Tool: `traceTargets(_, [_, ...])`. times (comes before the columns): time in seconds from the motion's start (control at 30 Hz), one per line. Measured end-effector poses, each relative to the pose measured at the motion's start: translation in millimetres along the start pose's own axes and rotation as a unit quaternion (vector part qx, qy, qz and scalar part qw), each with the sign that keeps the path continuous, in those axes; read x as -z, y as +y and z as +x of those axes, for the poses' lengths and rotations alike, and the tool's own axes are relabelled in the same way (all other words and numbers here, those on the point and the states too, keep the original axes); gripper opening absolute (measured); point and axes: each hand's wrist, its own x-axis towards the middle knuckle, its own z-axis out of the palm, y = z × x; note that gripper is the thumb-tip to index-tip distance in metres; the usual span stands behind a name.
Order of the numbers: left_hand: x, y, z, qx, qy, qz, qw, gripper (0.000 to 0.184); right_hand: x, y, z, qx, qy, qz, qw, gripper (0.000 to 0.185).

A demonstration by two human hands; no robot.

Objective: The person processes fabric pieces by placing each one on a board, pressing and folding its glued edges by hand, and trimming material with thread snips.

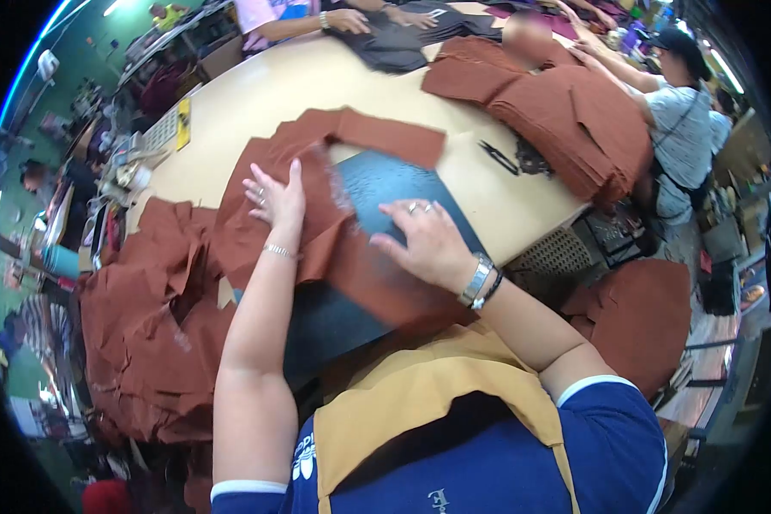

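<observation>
My left hand (pixel 276 199) lies with spread fingers on a rust-brown cut fabric piece (pixel 270 154), which bends across a dark, shiny board (pixel 394 184). My right hand (pixel 427 242), fingers apart and holding nothing, is over the board beside the fabric's near part. That near part is blurred and reaches toward the yellow apron (pixel 437 364) on my lap. I cannot tell whether the right hand touches the cloth. Black thread snips (pixel 499 158) rest on the pale table to the right of the board.
A crumpled rust-brown fabric heap (pixel 150 317) hangs at the table's left edge. A thick stack of rust-brown pieces (pixel 565 124) stands at the right. Across the pale table (pixel 291 81), people handle dark cloth (pixel 385 43). Another person (pixel 681 111) is by the stack.
</observation>
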Motion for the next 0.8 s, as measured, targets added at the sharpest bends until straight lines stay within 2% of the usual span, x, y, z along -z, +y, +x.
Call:
traceTargets(0.03, [-4.2, 6.2, 4.9, 0.032, 0.026, -0.081, 0.996, 0.099, -7.9, -4.3, -4.3, 0.01, 0.002, -0.019, 1.0, 0.049])
traceTargets(0.13, [29.0, 2.8, 4.5, -0.175, -0.103, 0.006, 0.979, 0.098, -16.3, 2.0, -17.0, 0.001, -0.002, -0.056, 0.998, 0.057])
traceTargets(0.17, [45.5, -4.3, 2.3, -0.258, -0.145, 0.072, 0.952, 0.096, -11.2, 10.8, -14.8, -0.019, -0.013, -0.047, 0.999, 0.059])
traceTargets(0.27, [80.5, -34.7, -10.0, -0.368, -0.281, 0.224, 0.858, 0.097, 1.2, 42.9, -7.0, -0.052, 0.01, -0.049, 0.997, 0.058])
traceTargets(0.3, [80.7, -48.4, -17.4, -0.376, -0.229, 0.229, 0.868, 0.1, 10.4, 54.1, -2.8, -0.082, -0.037, -0.015, 0.996, 0.056])
traceTargets(0.4, [95.1, -61.4, -59.4, -0.316, -0.183, 0.258, 0.894, 0.104, 42.9, 81.8, 15.2, -0.128, -0.183, 0.08, 0.971, 0.05])
traceTargets(0.43, [103.9, -62.1, -79.3, -0.294, -0.202, 0.274, 0.893, 0.106, 49.5, 89.5, 20.0, -0.11, -0.208, 0.086, 0.968, 0.043])
traceTargets(0.47, [116.8, -56.6, -100.2, -0.272, -0.219, 0.289, 0.891, 0.109, 63.5, 86.8, 27.4, -0.143, -0.276, 0.108, 0.944, 0.036])
traceTargets(0.5, [136.8, -40.0, -121.3, -0.226, -0.254, 0.327, 0.882, 0.111, 69.7, 90.7, 32.9, -0.125, -0.301, 0.087, 0.941, 0.033])
traceTargets(0.53, [150.9, -17.1, -135.1, -0.175, -0.303, 0.423, 0.836, 0.112, 75.3, 94.1, 38.5, -0.105, -0.326, 0.064, 0.937, 0.03])
traceTargets(0.6, [158.1, 6.3, -145.4, -0.245, -0.309, 0.466, 0.792, 0.099, 84.9, 93.0, 48.2, -0.07, -0.335, 0.067, 0.937, 0.029])
traceTargets(0.67, [126.7, -0.8, -133.4, -0.419, -0.228, 0.304, 0.825, 0.091, 93.8, 84.6, 56.4, -0.05, -0.354, 0.051, 0.932, 0.029])
traceTargets(0.7, [105.6, -3.4, -124.0, -0.499, -0.18, 0.216, 0.82, 0.086, 98.2, 76.4, 62.2, -0.049, -0.368, 0.033, 0.928, 0.03])
traceTargets(0.8, [52.1, 20.9, -103.5, -0.541, -0.236, 0.003, 0.807, 0.069, 105.0, 74.4, 77.9, -0.031, -0.396, 0.016, 0.917, 0.036])
